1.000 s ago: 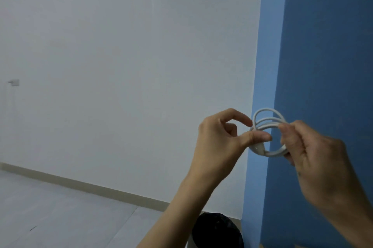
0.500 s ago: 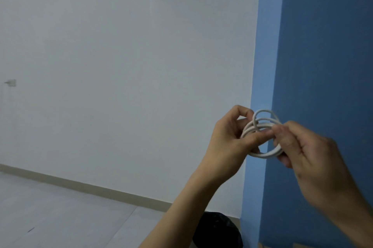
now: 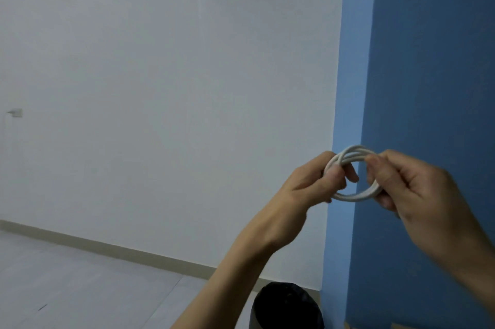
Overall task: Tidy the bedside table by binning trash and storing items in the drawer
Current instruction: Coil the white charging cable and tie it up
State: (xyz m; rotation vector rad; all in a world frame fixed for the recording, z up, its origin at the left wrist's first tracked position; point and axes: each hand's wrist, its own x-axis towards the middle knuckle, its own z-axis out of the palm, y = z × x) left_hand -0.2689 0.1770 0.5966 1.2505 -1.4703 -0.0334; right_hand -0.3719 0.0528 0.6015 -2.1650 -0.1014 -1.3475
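Observation:
A white cable (image 3: 353,197), wound into a small coil of a few loops, is held up in the air in front of the blue wall. My left hand (image 3: 308,186) pinches the coil's left side, with a finger poking through the loop. My right hand (image 3: 417,186) grips the coil's right side between thumb and fingers. A bin lined with a black bag (image 3: 288,307) stands on the floor below my left forearm. The bedside table and its drawer are out of view.
A white wall fills the left and centre, with a plug in a socket (image 3: 16,112) far left. A blue wall (image 3: 428,60) stands at the right. Pale floor tiles (image 3: 80,288) lie bottom left.
My left hand has moved right and closed onto the coil, its finger now through the loop. The coil has opened a little wider between both hands.

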